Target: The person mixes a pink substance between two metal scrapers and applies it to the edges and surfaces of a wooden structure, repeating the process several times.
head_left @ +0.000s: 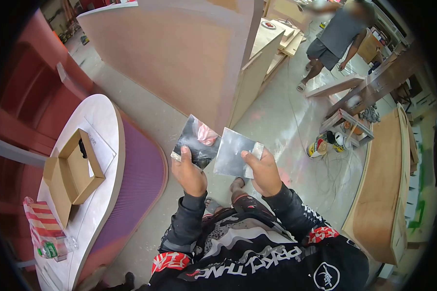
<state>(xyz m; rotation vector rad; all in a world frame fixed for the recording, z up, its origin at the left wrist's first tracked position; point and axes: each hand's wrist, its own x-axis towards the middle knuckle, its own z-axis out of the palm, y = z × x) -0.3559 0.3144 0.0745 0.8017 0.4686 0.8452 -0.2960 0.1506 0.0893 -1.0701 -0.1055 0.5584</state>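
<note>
My left hand (pixel 190 175) grips a flat metal putty scraper (pixel 185 134), thumb on top near its lower edge. A lump of pink putty (pixel 207 134) sits on that blade, with pale smears below it. In my right hand (pixel 266 175) is a second putty scraper (pixel 232 153), grey and square, pinched between thumb and fingers along its pale, crusted edge. Both blades are held out in front of my body, their inner edges close together. The fingers under the plates are mostly hidden.
A large panel (pixel 165 53) with pinkish filler stands ahead. A curved white-topped counter (pixel 109 131) on the left holds an open cardboard box (pixel 90 182) and a plastic bottle (pixel 51 250). Paint cans (pixel 317 148) and a curved wooden piece (pixel 381 184) are at right. A person (pixel 342 36) stands behind.
</note>
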